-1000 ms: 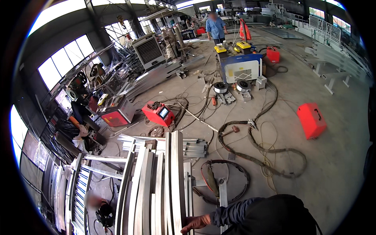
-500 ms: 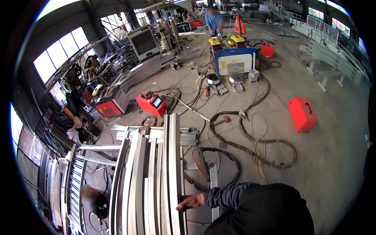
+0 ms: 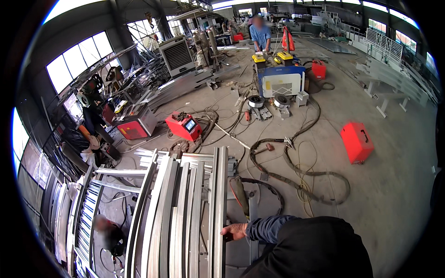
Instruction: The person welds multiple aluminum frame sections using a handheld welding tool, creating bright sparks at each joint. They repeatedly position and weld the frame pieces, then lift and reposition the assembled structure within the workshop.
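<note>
**Hand on the metal stack**

Big stack of grey metal profiles (image 3: 185, 217) filled the lower middle of the shop floor. Beyond the stack sat a red welder box (image 3: 185, 126); off to its right, tangled hoses (image 3: 296, 176). One of the hands (image 3: 234, 230) was pressed against the stack's right edge, fingers curled on it. Couldn't tell which hand; the other wasn't visible.

Right of the stacked metal rails (image 3: 185, 217), bare floor (image 3: 394, 194) leaves room. Looped hoses (image 3: 296, 178) and a grinder (image 3: 240, 197) crowd the strip just beside the rails.
</note>
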The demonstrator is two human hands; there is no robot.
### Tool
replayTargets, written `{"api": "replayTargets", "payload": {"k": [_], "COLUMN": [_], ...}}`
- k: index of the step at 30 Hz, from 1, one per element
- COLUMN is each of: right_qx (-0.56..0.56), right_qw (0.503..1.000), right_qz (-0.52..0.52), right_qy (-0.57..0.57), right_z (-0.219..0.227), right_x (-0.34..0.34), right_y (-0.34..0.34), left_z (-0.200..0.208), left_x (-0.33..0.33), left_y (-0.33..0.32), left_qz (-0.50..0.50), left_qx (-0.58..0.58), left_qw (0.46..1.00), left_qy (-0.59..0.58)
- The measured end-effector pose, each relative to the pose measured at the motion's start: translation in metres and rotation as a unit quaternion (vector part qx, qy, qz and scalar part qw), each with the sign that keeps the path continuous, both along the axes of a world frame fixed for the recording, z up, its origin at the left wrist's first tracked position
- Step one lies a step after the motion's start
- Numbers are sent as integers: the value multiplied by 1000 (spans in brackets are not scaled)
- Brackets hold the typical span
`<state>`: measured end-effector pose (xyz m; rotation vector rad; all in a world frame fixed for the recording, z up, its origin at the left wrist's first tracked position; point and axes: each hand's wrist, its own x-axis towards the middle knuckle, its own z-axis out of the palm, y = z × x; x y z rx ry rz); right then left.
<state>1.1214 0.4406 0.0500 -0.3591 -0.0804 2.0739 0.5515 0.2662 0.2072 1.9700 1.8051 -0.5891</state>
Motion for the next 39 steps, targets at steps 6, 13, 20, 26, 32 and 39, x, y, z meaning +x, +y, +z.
{"api": "replayTargets", "payload": {"k": [6,13,20,26,32,39], "right_qx": [-21,-10,-8,-13,-5,-51], "right_qw": [998,998,997,996,995,986], "right_qz": [10,-35,-39,-50,-51,-87], "right_qy": [-54,-53,-65,-77,-90,-130], "right_z": [15,33,35,47,52,57], "right_x": [-18,-16,-13,-21,-18,-7], "right_y": [4,-4,-2,1,5,-1], "left_z": [1,-20,-50,-13,21,50], "left_x": [-13,-31,-49,-30,-19,-11], "left_y": [-22,-19,-19,-16,-13,-6], "left_qz": [-1,-63,-121,-10,-26,2], "left_qx": [63,124,126,77,86,48], "left_qw": [998,989,984,997,996,997], "left_qy": [-15,-49,-23,-18,-30,-55]}}
